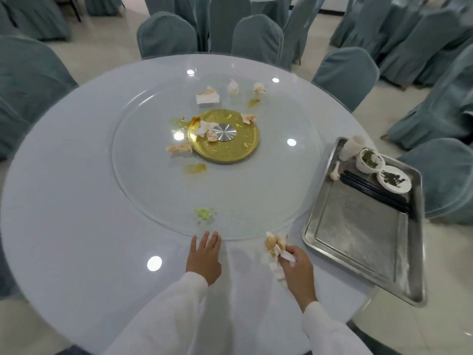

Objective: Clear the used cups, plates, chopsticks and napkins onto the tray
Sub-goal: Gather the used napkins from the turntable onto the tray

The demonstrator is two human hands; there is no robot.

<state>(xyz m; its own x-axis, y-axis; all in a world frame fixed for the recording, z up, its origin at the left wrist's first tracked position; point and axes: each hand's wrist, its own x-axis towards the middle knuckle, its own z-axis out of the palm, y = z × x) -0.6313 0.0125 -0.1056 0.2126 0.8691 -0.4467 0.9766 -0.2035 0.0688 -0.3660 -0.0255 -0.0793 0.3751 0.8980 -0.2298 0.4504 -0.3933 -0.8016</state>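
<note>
Napkins gripped by R hand, L hand flat on table

No text can be read anywhere; the raised marks on the gold disc are illegible.

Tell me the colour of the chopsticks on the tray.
Black: the chopsticks lie diagonally on the metal tray, seen in the head view.
</note>
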